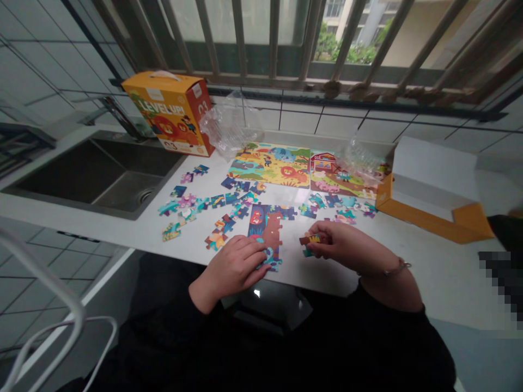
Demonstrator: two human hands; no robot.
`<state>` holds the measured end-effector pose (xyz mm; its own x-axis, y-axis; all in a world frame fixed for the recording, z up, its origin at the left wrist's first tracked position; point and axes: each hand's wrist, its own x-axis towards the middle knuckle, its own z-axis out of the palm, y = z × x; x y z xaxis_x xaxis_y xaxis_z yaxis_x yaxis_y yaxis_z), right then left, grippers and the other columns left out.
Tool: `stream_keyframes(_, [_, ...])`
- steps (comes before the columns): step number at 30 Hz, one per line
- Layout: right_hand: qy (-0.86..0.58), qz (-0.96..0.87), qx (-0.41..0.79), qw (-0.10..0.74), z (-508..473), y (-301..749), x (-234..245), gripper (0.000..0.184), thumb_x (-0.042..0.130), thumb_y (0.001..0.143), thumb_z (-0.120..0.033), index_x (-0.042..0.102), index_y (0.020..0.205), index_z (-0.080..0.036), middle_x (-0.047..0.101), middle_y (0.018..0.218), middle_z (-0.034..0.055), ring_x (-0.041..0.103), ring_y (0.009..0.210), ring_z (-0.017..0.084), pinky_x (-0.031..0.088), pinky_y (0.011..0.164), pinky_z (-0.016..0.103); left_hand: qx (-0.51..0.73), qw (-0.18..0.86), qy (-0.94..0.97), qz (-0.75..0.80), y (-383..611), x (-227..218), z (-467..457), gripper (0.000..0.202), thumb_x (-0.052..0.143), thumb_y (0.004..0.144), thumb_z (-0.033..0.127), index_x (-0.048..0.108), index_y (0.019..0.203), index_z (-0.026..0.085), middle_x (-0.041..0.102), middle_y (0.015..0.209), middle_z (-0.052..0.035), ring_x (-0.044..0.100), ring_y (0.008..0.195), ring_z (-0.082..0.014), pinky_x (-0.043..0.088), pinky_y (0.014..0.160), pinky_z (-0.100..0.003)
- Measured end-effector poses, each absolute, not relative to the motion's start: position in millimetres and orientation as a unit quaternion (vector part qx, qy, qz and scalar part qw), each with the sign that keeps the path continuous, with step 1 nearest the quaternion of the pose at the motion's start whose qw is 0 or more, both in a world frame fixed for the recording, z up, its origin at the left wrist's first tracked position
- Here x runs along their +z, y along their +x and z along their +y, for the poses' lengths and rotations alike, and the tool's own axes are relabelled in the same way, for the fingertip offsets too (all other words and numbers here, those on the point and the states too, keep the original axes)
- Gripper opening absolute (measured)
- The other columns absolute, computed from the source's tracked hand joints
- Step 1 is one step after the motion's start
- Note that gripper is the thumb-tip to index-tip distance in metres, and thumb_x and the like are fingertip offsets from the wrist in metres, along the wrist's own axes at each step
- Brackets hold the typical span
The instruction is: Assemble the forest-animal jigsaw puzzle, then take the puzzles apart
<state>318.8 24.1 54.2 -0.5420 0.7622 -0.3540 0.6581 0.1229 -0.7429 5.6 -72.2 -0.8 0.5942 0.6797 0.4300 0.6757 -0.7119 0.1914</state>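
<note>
My right hand (333,245) pinches a jigsaw piece (312,240) in brown, yellow and teal, held over the white counter. To its left, a partly joined jigsaw puzzle (273,228) lies flat, with a red figure and a brown area on it. My left hand (239,264) rests on the lower left part of this puzzle, fingers stretched out and palm down, covering some pieces. Loose jigsaw pieces (223,231) lie just beyond my left hand. More loose pieces (345,207) are spread past my right hand.
Two picture sheets, a yellow animal scene (273,166) and a farm scene (343,179), lie at the back. An orange puzzle box (171,114) stands by the sink (81,169). Clear plastic packaging (231,125) sits beside it. An opened box (433,218) is at right.
</note>
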Motion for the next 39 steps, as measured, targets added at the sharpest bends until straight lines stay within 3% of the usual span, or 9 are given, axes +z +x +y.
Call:
stream_keyframes(4, [-0.431,-0.759,0.488,0.031,26,294,44,0.021,0.073,0.094,-0.032,0.068,0.112,-0.023,0.073,0.074,-0.0043,0.064,0.066,0.015,0.04,0.06,0.024,0.239,0.002,0.894,0.38,5,-1,-72,0.011,0.068,0.105,0.029,0.073,0.112,0.022,0.081,0.122,-0.01,0.075,0.11,-0.0286,0.056,0.095,-0.047])
stream_keyframes(11, [-0.431,-0.752,0.498,0.018,26,287,36,0.01,0.072,0.092,-0.026,0.07,0.102,-0.023,0.079,0.088,-0.0001,0.073,0.075,0.017,0.052,0.068,0.026,0.236,0.016,0.892,0.385,6,0,-72,0.012,0.067,0.105,0.03,0.074,0.111,0.023,0.08,0.12,-0.0101,0.075,0.107,-0.0275,0.057,0.095,-0.046])
stream_keyframes(17, [-0.404,-0.748,0.527,-0.002,23,282,37,0.028,0.079,0.086,-0.026,0.069,0.112,-0.025,0.079,0.09,-0.0015,0.074,0.072,0.016,0.055,0.064,0.026,0.242,0.017,0.891,0.384,5,-3,-72,0.012,0.068,0.104,0.029,0.075,0.112,0.023,0.08,0.119,-0.0103,0.075,0.108,-0.0285,0.058,0.096,-0.047])
stream_keyframes(21, [-0.424,-0.728,0.538,-0.012,20,276,37,0.025,0.078,0.087,-0.022,0.069,0.109,-0.025,0.078,0.087,-0.0027,0.074,0.07,0.016,0.056,0.061,0.025,0.242,0.019,0.891,0.383,5,-2,-72,0.011,0.068,0.104,0.029,0.075,0.111,0.023,0.08,0.119,-0.0099,0.075,0.11,-0.0288,0.057,0.097,-0.047])
stream_keyframes(28, [-0.449,-0.781,0.434,0.0,16,270,40,0.029,0.084,0.084,-0.019,0.073,0.11,-0.025,0.079,0.094,-0.001,0.071,0.071,0.015,0.053,0.065,0.025,0.231,0.007,0.893,0.385,6,-2,-72,0.012,0.066,0.106,0.03,0.074,0.111,0.022,0.081,0.12,-0.0096,0.075,0.111,-0.0289,0.057,0.095,-0.047])
stream_keyframes(34, [-0.435,-0.774,0.46,0.007,18,277,37,0.012,0.074,0.096,-0.028,0.072,0.107,-0.023,0.079,0.092,-0.0003,0.071,0.07,0.014,0.051,0.066,0.026,0.24,0.002,0.894,0.378,7,0,-72,0.01,0.067,0.105,0.028,0.072,0.11,0.02,0.081,0.118,-0.0096,0.075,0.108,-0.0286,0.057,0.093,-0.046])
stream_keyframes(39, [-0.421,-0.79,0.445,0.002,22,281,31,0.017,0.075,0.098,-0.038,0.073,0.104,-0.023,0.08,0.091,0.0011,0.071,0.075,0.016,0.05,0.068,0.027,0.249,-0.001,0.894,0.373,7,0,-70,0.009,0.068,0.105,0.028,0.072,0.109,0.02,0.081,0.118,-0.0095,0.075,0.105,-0.0273,0.057,0.092,-0.046])
